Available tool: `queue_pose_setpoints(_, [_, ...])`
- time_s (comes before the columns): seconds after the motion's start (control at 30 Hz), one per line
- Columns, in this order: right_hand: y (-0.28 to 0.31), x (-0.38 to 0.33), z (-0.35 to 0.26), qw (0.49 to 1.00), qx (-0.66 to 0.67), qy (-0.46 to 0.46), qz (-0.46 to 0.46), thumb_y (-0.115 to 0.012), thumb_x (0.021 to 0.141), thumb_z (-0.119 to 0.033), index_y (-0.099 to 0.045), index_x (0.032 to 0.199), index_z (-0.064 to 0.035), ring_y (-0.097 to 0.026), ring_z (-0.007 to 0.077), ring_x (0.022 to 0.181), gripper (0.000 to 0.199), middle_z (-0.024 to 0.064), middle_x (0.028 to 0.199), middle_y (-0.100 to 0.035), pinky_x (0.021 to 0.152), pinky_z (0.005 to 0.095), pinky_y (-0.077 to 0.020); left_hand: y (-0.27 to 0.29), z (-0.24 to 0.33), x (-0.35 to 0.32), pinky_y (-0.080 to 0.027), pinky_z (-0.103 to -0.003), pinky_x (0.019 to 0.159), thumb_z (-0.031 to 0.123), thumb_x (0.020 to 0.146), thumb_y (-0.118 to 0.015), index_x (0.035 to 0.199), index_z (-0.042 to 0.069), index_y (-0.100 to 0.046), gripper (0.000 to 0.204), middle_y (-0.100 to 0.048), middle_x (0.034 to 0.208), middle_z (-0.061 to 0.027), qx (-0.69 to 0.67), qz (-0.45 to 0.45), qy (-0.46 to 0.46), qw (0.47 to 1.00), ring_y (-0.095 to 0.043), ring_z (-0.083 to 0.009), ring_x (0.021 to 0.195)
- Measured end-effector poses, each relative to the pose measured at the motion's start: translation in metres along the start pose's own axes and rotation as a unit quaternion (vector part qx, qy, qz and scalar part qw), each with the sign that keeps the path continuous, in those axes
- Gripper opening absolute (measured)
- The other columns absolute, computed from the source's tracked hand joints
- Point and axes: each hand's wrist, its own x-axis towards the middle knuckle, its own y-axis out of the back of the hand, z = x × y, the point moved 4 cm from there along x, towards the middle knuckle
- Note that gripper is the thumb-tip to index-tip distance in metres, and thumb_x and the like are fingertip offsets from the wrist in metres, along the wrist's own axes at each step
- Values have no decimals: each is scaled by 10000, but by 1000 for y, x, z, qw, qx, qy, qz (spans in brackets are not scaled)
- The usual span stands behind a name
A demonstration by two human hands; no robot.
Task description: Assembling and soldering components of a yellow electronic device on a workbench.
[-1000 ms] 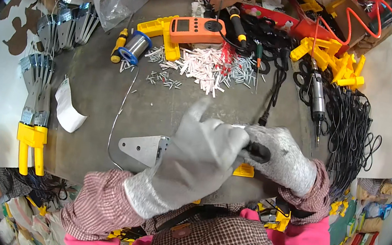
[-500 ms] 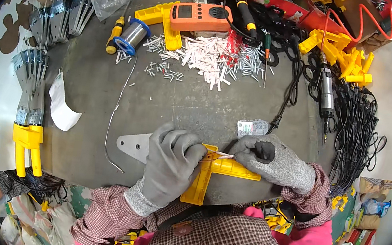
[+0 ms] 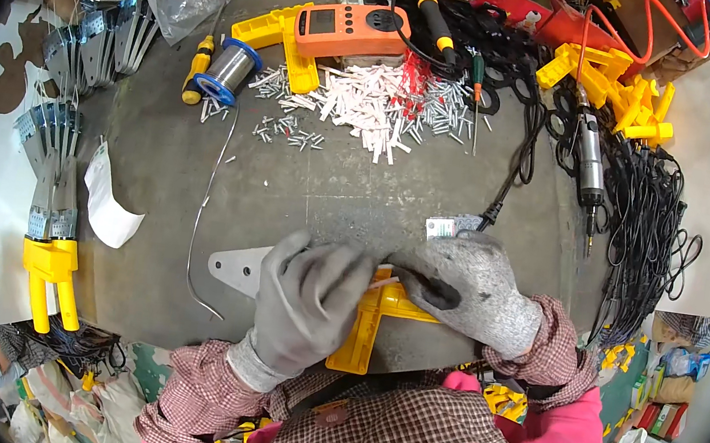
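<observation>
Both my hands wear grey coated gloves and meet over an open yellow plastic housing [image 3: 363, 337]. My left hand [image 3: 309, 301] is curled at the housing's left side, fingertips closed by the thin wires and slightly blurred. From under this hand a flat grey metal plate [image 3: 234, 269] with holes sticks out to the left. My right hand [image 3: 471, 283] pinches at the wires from the other side and covers part of the housing's right arm. A short pale pink sleeve [image 3: 384, 283] shows between the hands on the wires; their ends are hidden by the fingers.
Beyond the hands lie a black plug cord [image 3: 490, 214], a pile of pale sleeves [image 3: 361, 106], an orange meter [image 3: 353, 31] and a solder spool [image 3: 229, 71]. A power screwdriver [image 3: 592, 167] and black cables [image 3: 645, 233] are right; metal plates on yellow handles [image 3: 50, 260] left.
My right hand has moved left, closer to my left hand, and now covers more of the housing. Less of the wires shows between them. The surroundings have shifted slightly left in view.
</observation>
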Motion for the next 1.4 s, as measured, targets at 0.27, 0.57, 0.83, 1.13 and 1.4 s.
queue_pose_setpoints(0.27, [-15,14,15,995,22,8,98,-734,742,-207,-613,852,-104,-638,314,711,194,78,729,-599,609,423,-497,8,23,-3,-337,-545,1015,129,689,-762,884,151,-640,231,-625,1046,-11,122,-113,-58,984,-558,-263,1091])
queue_pose_setpoints(0.57, [-25,6,35,977,166,70,117,-747,731,-175,-606,848,-99,-630,321,637,199,73,695,-608,563,400,-497,4,17,24,-357,-543,1060,45,652,-720,928,131,-645,299,-571,996,-56,96,-36,-31,994,-548,-289,1054])
queue_pose_setpoints(0.83, [-17,2,27,962,75,51,257,-760,671,-182,-628,916,-107,-642,317,755,288,88,815,-625,680,415,-509,4,24,-10,-355,-520,1051,74,674,-742,1035,163,-662,380,-602,1072,-16,157,-80,-71,982,-560,-248,1108])
queue_pose_setpoints(1.13, [-31,1,38,947,183,64,255,-767,690,-207,-629,972,-98,-640,321,804,332,92,833,-608,758,428,-501,-2,11,16,-330,-547,1070,6,678,-760,859,127,-550,302,-649,968,-16,-32,-103,-11,994,-579,-268,1063])
queue_pose_setpoints(1.4, [-18,6,33,991,105,-34,79,-747,714,-185,-637,972,-92,-628,332,905,296,116,906,-627,813,417,-493,-12,16,21,-400,-518,983,-1,655,-754,893,107,-579,315,-644,955,-31,-11,-104,-71,992,-607,-268,997])
